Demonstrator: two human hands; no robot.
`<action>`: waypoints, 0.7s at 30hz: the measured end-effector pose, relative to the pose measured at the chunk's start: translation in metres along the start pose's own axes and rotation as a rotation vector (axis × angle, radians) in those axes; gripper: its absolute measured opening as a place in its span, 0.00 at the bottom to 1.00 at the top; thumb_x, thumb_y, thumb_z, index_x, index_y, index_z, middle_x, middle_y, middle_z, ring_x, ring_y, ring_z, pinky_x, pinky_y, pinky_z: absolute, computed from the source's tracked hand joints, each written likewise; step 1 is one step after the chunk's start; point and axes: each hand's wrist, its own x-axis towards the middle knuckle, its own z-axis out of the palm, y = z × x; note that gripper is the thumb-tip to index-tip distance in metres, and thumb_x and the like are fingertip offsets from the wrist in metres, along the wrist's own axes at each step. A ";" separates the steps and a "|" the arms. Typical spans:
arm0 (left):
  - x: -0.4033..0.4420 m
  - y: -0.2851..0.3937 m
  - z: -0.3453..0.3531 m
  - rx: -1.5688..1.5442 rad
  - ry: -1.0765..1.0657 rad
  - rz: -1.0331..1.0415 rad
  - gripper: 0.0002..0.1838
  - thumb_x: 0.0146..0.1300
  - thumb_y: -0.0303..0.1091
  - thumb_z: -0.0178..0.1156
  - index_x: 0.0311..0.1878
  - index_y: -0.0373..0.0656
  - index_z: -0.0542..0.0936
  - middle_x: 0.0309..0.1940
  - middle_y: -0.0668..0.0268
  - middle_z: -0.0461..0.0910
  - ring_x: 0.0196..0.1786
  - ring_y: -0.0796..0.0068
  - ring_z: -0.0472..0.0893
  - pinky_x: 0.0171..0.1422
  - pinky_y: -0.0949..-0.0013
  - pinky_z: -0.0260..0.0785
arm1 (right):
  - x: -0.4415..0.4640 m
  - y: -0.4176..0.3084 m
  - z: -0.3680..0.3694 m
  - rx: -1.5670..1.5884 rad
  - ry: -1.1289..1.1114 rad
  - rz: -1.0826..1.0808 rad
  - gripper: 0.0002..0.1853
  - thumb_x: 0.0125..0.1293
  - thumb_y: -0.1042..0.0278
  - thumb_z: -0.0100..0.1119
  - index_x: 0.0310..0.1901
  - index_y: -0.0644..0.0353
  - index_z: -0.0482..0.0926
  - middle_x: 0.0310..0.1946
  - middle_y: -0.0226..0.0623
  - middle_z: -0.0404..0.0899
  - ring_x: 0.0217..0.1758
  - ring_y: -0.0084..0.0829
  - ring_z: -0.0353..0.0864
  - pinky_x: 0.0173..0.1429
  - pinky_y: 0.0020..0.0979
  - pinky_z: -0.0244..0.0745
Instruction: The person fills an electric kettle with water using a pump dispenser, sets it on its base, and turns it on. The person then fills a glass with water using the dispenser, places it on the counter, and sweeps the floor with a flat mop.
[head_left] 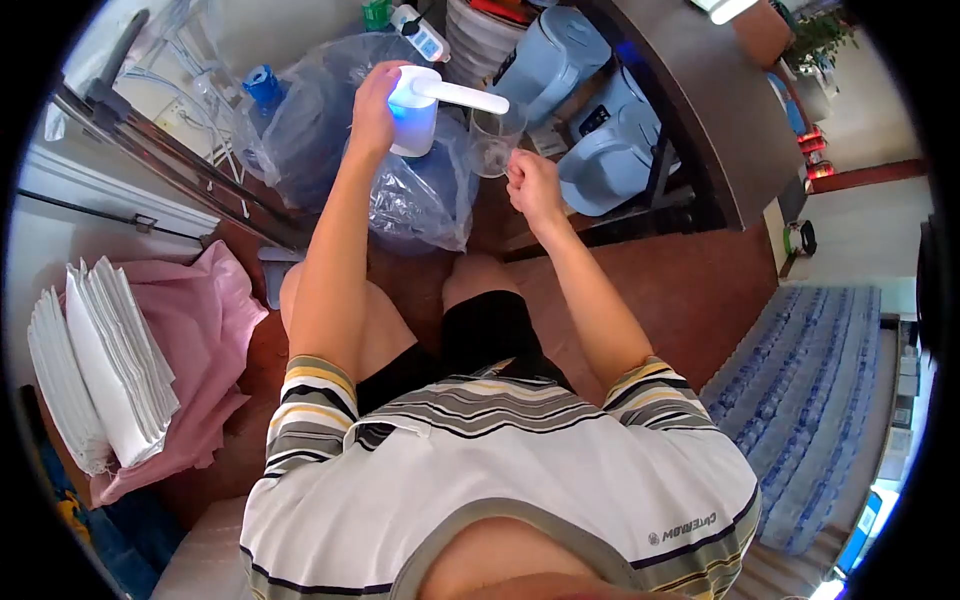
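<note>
My left hand (376,108) grips a white device (413,112) with a blue glow on its side and a white arm reaching out to the right. Under the end of that arm is a clear cup (491,145), held by its lower right side in the closed fingers of my right hand (534,186). Beneath the device lies a clear plastic bag (420,205). Just above it, a white gadget with a small screen (424,38) stands near a white bucket.
Light blue containers (610,160) stand under a dark table (700,110) at the right. Folded white sheets (120,360) rest on pink cloth (205,330) at the left. A metal frame (180,160) and cables are at upper left; bubble wrap (800,400) lies at right.
</note>
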 end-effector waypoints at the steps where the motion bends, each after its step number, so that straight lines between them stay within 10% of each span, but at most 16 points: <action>1: -0.002 0.001 0.000 -0.031 -0.005 -0.018 0.17 0.69 0.39 0.49 0.48 0.35 0.80 0.42 0.61 0.82 0.47 0.73 0.77 0.56 0.70 0.66 | 0.001 -0.001 0.000 -0.002 -0.003 0.004 0.18 0.69 0.64 0.50 0.20 0.55 0.67 0.18 0.23 0.63 0.20 0.17 0.59 0.24 0.23 0.53; 21: 0.000 0.003 0.004 -0.036 -0.049 -0.056 0.21 0.72 0.41 0.43 0.52 0.35 0.79 0.46 0.59 0.82 0.50 0.69 0.80 0.58 0.67 0.70 | -0.003 -0.005 -0.012 -0.002 -0.040 0.066 0.19 0.72 0.60 0.48 0.22 0.52 0.61 0.16 0.22 0.57 0.12 0.15 0.49 0.17 0.24 0.39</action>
